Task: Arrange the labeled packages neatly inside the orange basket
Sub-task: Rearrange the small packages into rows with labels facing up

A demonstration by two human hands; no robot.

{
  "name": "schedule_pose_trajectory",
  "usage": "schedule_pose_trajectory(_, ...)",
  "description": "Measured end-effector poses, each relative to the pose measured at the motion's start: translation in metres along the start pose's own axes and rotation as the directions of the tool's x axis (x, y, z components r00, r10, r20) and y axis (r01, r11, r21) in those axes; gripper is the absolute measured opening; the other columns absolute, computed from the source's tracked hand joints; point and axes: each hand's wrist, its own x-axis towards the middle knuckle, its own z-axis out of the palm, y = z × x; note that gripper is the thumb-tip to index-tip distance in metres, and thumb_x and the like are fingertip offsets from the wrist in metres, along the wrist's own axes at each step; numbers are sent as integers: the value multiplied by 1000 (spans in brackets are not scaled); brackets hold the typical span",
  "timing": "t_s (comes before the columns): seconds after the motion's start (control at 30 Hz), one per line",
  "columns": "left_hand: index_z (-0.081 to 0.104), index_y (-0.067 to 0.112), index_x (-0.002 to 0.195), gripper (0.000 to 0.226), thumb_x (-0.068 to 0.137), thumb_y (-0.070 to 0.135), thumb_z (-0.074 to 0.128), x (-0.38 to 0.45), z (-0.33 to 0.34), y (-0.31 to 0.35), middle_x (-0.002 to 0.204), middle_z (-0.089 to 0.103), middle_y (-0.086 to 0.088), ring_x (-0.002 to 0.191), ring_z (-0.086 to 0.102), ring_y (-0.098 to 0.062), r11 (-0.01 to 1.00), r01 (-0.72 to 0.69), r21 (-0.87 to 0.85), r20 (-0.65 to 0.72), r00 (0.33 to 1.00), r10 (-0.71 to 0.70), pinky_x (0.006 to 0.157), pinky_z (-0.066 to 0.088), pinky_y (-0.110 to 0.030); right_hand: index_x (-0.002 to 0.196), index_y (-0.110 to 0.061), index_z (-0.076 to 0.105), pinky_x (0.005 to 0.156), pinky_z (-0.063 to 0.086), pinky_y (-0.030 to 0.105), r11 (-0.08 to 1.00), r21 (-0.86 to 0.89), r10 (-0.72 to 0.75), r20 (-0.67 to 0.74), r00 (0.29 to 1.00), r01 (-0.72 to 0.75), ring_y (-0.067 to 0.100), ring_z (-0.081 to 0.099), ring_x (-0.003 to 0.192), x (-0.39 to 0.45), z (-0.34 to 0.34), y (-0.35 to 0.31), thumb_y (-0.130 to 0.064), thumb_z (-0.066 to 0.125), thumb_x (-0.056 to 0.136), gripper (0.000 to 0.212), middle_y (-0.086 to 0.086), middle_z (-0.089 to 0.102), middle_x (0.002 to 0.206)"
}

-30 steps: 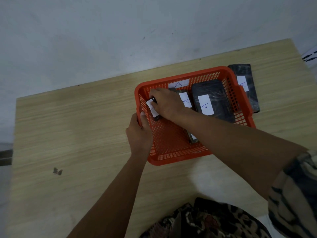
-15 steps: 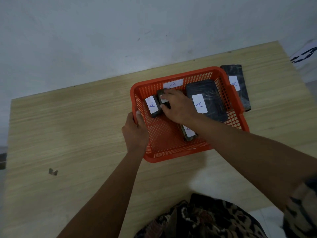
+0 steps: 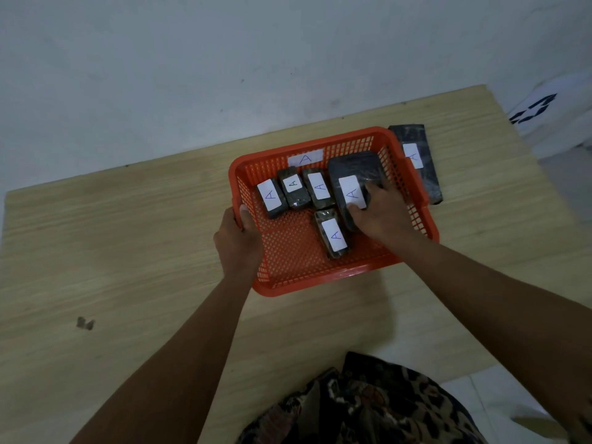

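The orange basket sits on the wooden table, a white "A" label on its far wall. Inside lie several dark wrapped packages with white "A" labels: three small ones in a row at the back left, one small package nearer me, and a large package at the right. My right hand grips the near end of the large package. My left hand holds the basket's left rim, thumb inside. Another long labeled package lies on the table beyond the basket's right wall.
The light wooden table has a small dark mark at the left. A pale wall stands behind it. A white object with dark print sits off the table's far right corner. Patterned clothing shows at the bottom.
My right hand left the small packages at the back left and moved right onto the large package. The small ones now lie in a row. My left hand stayed on the rim.
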Motion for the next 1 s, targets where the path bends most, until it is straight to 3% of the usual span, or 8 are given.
schedule_pose_trajectory(0.27, 60, 10, 99, 36, 102, 36, 36, 1, 1, -2, 85, 62, 1, 73, 56, -16, 1000, -9, 16, -10, 1000, 9, 66, 37, -27, 132, -28, 55, 103, 40, 52, 993, -121, -1, 44, 999, 7, 33, 40, 131, -6, -4, -13, -58, 65, 79, 62, 3, 45, 143)
schedule_pose_trajectory(0.37, 60, 10, 97, 35, 103, 34, 36, 1, 1, -2, 84, 60, 2, 65, 51, -7, 999, -17, 34, -15, 1000, 18, 57, 34, -24, 123, -21, 65, 102, 38, 48, 968, -186, -188, -80, 979, 171, 29, 44, 128, -17, -7, -23, -51, 66, 82, 51, 5, 55, 133)
schedule_pose_trajectory(0.47, 59, 10, 94, 34, 102, 34, 36, 0, 0, -2, 81, 60, 2, 64, 51, -8, 999, -21, 29, -24, 999, 22, 57, 34, -26, 119, -18, 66, 91, 45, 42, 898, -273, -335, 84, 938, 345, 25, 56, 114, -31, -2, -47, -53, 64, 85, 49, 4, 61, 119)
schedule_pose_trajectory(0.53, 58, 12, 92, 34, 102, 35, 37, 0, 0, -3, 80, 60, 2, 66, 54, -13, 999, -29, 19, -25, 999, 29, 62, 37, -27, 117, -15, 64, 89, 45, 41, 864, -372, -283, 197, 938, 339, 26, 56, 111, -35, 7, -61, -51, 64, 85, 48, 6, 60, 119)
schedule_pose_trajectory(0.67, 57, 14, 91, 31, 102, 35, 37, 1, 1, -3, 78, 58, 4, 63, 50, -2, 999, -29, 21, -15, 999, 30, 59, 35, -26, 108, -13, 67, 91, 43, 41, 821, -494, -231, 173, 957, 287, 28, 53, 110, -40, 18, -68, -39, 67, 86, 33, 9, 61, 116)
schedule_pose_trajectory(0.83, 59, 8, 93, 35, 103, 34, 37, 2, 1, -5, 79, 59, 2, 67, 52, -15, 999, -39, 25, -24, 999, 40, 62, 34, -27, 105, -15, 65, 82, 45, 36, 828, -471, -231, 207, 951, 304, 27, 59, 105, -48, 18, -73, -26, 63, 91, 19, 6, 67, 106)
schedule_pose_trajectory(0.9, 59, 8, 93, 36, 103, 34, 37, 2, 1, -6, 79, 59, 1, 67, 53, -16, 999, -37, 22, -22, 999, 38, 62, 36, -27, 115, -15, 61, 77, 47, 35, 847, -430, -238, 219, 946, 313, 28, 63, 101, -49, 16, -73, -21, 62, 91, 24, 8, 67, 107)
schedule_pose_trajectory(1.0, 59, 9, 92, 37, 102, 37, 37, 3, 2, -7, 78, 61, 1, 65, 55, -14, 1000, -29, -5, -26, 999, 29, 60, 41, -29, 140, -16, 39, 78, 49, 37, 905, -320, -189, 285, 940, 279, 31, 64, 102, -44, 17, -75, -19, 69, 84, 64, 12, 64, 112)
